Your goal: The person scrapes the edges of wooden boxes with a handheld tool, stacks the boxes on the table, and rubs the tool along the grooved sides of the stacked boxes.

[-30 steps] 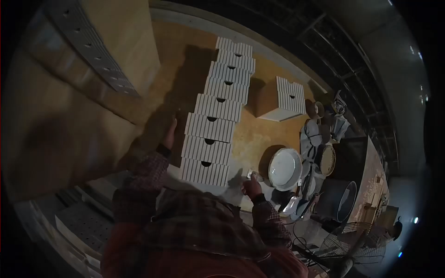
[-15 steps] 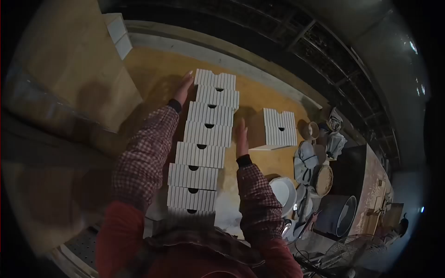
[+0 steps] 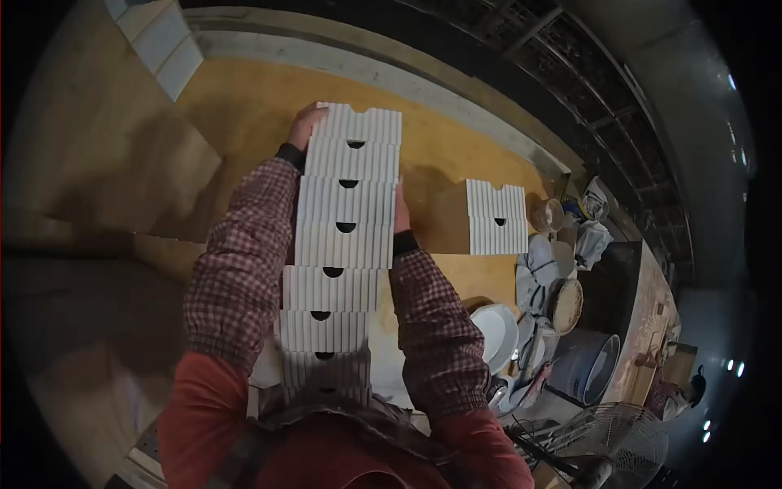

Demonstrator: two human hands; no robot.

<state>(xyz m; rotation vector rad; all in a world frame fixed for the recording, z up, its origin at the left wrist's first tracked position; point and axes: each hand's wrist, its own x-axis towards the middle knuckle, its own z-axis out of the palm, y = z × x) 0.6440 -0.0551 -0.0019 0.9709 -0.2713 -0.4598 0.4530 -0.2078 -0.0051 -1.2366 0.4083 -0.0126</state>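
Note:
A long line of white ribbed box-like blocks [image 3: 345,201], each with a half-round notch in one edge, runs from my chest away from me. They overlap in slightly uneven steps. At the far left corner, my left hand [image 3: 308,124] lies against the side of the end block, its fingertips curled over the edge. My right hand [image 3: 401,210] presses on the right side lower down, partly hidden behind the blocks. Between them the hands clasp the far part of the line. To the right, a separate short pair of the same blocks [image 3: 497,218] stands on the yellow-brown table [image 3: 432,122].
A wooden panel [image 3: 106,106] rises on the left, with more white blocks [image 3: 167,49] behind it. On the right are a white basin [image 3: 494,336], bowls, cloths and a dark bucket [image 3: 590,367]. A wire-cage fan [image 3: 615,444] stands lower right; another person [image 3: 680,391] is beyond.
Both hands have come in from beside the line to touch its sides. My view has shifted, and the blocks appear slightly larger and further left.

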